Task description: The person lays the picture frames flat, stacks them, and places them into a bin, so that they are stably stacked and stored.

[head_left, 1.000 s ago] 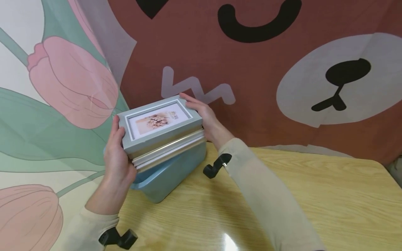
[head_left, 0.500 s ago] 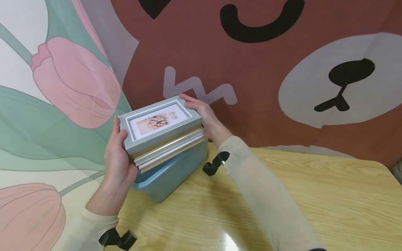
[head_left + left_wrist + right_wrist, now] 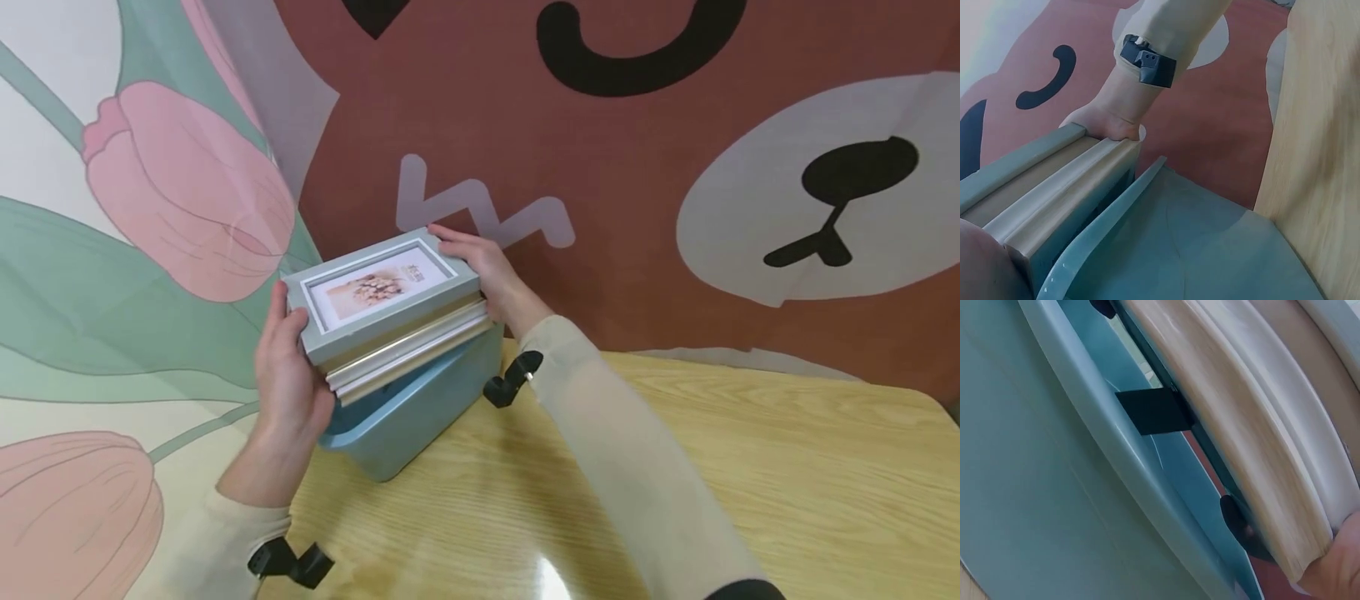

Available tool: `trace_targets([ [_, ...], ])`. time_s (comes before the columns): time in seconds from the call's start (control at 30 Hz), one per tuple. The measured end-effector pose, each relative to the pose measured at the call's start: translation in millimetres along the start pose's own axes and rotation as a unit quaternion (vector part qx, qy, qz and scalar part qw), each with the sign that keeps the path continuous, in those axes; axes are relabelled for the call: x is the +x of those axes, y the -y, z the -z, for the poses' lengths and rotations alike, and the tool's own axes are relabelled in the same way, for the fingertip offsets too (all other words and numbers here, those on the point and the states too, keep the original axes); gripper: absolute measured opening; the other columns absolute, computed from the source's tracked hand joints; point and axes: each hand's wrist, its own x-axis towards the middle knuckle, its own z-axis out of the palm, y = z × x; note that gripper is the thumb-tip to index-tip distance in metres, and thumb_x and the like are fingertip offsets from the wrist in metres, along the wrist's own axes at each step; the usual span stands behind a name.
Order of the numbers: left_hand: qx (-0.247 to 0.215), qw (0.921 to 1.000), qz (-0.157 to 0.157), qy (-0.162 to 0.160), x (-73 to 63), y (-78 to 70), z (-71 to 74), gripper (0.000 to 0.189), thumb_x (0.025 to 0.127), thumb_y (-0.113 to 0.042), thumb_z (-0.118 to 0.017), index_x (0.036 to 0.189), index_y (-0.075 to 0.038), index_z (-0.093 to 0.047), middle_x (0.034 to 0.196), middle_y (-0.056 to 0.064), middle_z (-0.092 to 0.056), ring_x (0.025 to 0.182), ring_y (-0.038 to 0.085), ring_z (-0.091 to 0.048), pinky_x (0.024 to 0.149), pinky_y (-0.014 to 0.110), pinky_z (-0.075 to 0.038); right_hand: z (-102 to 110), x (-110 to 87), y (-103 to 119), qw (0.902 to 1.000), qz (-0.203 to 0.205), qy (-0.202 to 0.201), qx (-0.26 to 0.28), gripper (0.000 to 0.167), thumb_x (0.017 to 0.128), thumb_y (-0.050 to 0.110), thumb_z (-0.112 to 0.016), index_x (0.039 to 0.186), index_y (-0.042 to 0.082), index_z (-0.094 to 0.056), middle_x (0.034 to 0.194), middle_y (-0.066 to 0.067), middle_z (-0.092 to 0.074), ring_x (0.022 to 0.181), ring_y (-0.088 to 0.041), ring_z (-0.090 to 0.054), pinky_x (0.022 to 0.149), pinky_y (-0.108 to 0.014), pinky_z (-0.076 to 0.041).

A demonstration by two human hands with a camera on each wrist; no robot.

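Observation:
In the head view a stack of picture frames is held tilted above a blue plastic bin (image 3: 427, 425). The top picture frame (image 3: 378, 287) has a grey border and a flower print. Under it show the silver and gold edges of the lower picture frames (image 3: 408, 357). My left hand (image 3: 288, 371) grips the stack's left end, thumb at the top frame's near corner. At the other end, my right hand (image 3: 495, 279) holds it with fingers over the far corner. In the right wrist view a black flap (image 3: 1154, 411) sticks out beneath the lowest, wood-coloured frame (image 3: 1229, 425).
The bin stands on a wood-grain table (image 3: 750, 483) that stretches off to the right. Behind it hangs a reddish-brown cloth (image 3: 600, 167) with a bear print, and a tulip-print cloth (image 3: 187, 192) covers the left side. A black wrist mount (image 3: 513, 379) sits on each sleeve.
The stack has moved slightly left relative to the bin, so a little more of the bin's right end shows. Both hands keep their grip. The head view has shifted a little.

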Motion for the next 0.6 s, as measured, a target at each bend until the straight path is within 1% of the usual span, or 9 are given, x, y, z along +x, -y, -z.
trace_targets([
  [0.07, -0.001, 1.0, 0.0, 0.002, 0.8, 0.3, -0.8, 0.064, 0.114, -0.02, -0.038, 0.172, -0.04, -0.021, 0.181, -0.014, -0.015, 0.163, 0.015, -0.023, 0.134, 0.041, -0.026, 2, 2.4, -1, 1.0, -0.002, 0.0, 0.001, 0.049, 0.108, 0.029, -0.06, 0.156, 0.035, -0.059, 0.167, 0.013, -0.051, 0.155, -0.02, -0.045, 0.131, -0.049, -0.034],
  [0.2, 0.008, 0.9999, 0.006, -0.008, 2.0, -1.3, -2.2, 0.063, 0.114, -0.017, -0.038, 0.172, -0.039, -0.024, 0.18, -0.007, -0.017, 0.161, 0.017, -0.027, 0.134, 0.045, -0.028, 6, 6.8, -2, 0.9999, -0.007, 0.0, 0.009, 0.047, 0.107, 0.028, -0.061, 0.154, 0.036, -0.061, 0.165, 0.014, -0.052, 0.153, -0.021, -0.047, 0.128, -0.049, -0.037],
  [0.3, 0.021, 0.9996, 0.009, -0.017, 3.1, -4.0, -1.5, 0.063, 0.114, -0.014, -0.036, 0.172, -0.035, -0.024, 0.174, -0.001, -0.022, 0.157, 0.019, -0.03, 0.132, 0.044, -0.032, 6, 10.2, -3, 0.9999, -0.009, 0.007, 0.006, 0.047, 0.108, 0.028, -0.061, 0.153, 0.036, -0.061, 0.165, 0.015, -0.053, 0.153, -0.02, -0.047, 0.128, -0.048, -0.038],
  [0.37, 0.033, 0.9992, 0.011, -0.018, 4.3, -5.9, -0.3, 0.064, 0.113, -0.012, -0.036, 0.172, -0.033, -0.022, 0.171, 0.0, -0.023, 0.155, 0.019, -0.031, 0.13, 0.043, -0.034, 6, 12.4, -3, 0.9999, -0.013, 0.007, 0.003, 0.046, 0.107, 0.029, -0.062, 0.152, 0.037, -0.063, 0.164, 0.016, -0.053, 0.152, -0.019, -0.047, 0.128, -0.046, -0.038],
  [0.47, 0.062, 0.9977, 0.023, -0.015, 5.1, -7.6, 2.7, 0.066, 0.113, -0.01, -0.038, 0.172, -0.032, -0.022, 0.166, 0.0, -0.027, 0.151, 0.018, -0.032, 0.129, 0.043, -0.034, 7, 14.6, -4, 0.9997, -0.023, 0.006, -0.01, 0.043, 0.107, 0.03, -0.063, 0.149, 0.041, -0.065, 0.165, 0.016, -0.053, 0.153, -0.018, -0.046, 0.128, -0.048, -0.037],
  [0.6, 0.115, 0.9918, 0.053, -0.015, 5.0, -9.3, 6.3, 0.067, 0.113, -0.012, -0.042, 0.172, -0.036, -0.022, 0.169, 0.001, -0.027, 0.149, 0.018, -0.034, 0.131, 0.046, -0.031, 11, 17.8, -6, 0.9989, -0.035, 0.006, -0.029, 0.039, 0.107, 0.032, -0.062, 0.144, 0.043, -0.069, 0.165, 0.013, -0.053, 0.153, -0.019, -0.046, 0.128, -0.05, -0.037],
])
